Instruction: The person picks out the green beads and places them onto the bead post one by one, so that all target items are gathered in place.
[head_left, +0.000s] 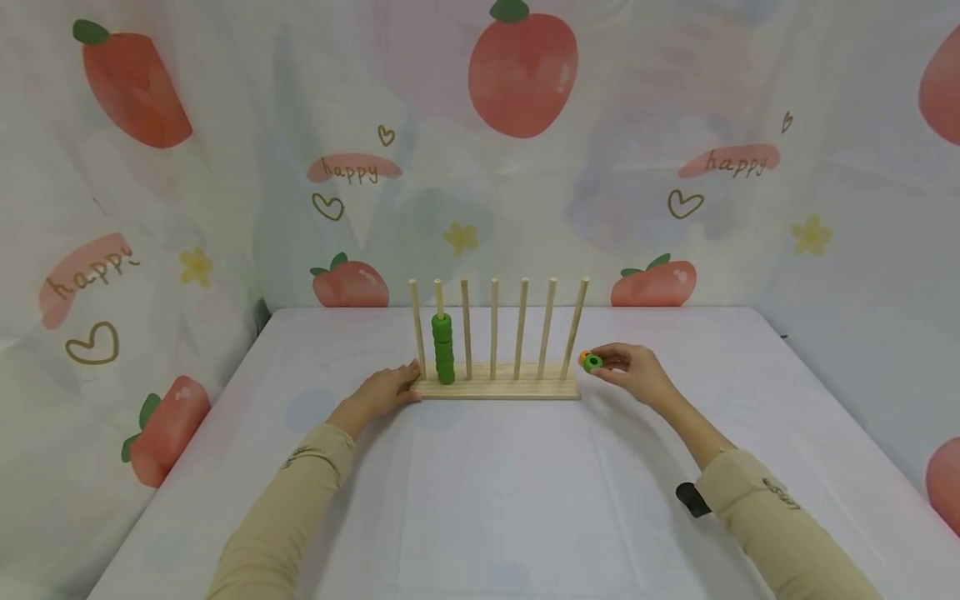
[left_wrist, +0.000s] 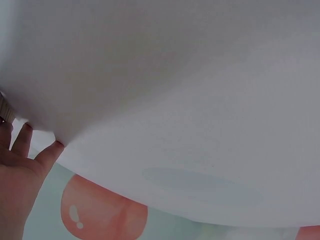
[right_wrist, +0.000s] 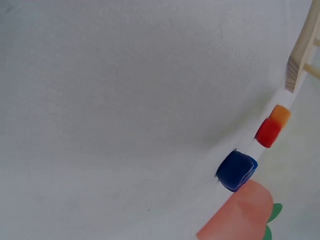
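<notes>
A wooden peg rack [head_left: 498,390] with several upright pegs stands on the table in the head view. Green beads [head_left: 444,350] are stacked on its second peg from the left. My left hand [head_left: 382,390] holds the left end of the base, thumb toward the front and fingers behind. In the left wrist view, its fingers [left_wrist: 47,155] spread low by the tabletop. Just beyond the rack's right end, my right hand [head_left: 637,371] pinches a green bead [head_left: 592,363] with its hole facing me. An orange bead [head_left: 582,357] shows partly behind that bead. The right wrist view does not include the hand.
Along the table near the rack's end, the right wrist view has an orange bead [right_wrist: 280,115], a red bead [right_wrist: 268,133] and dark blue beads [right_wrist: 236,171]. A black object [head_left: 693,500] lies by the right sleeve. Printed cloth [head_left: 510,208] hangs behind the table.
</notes>
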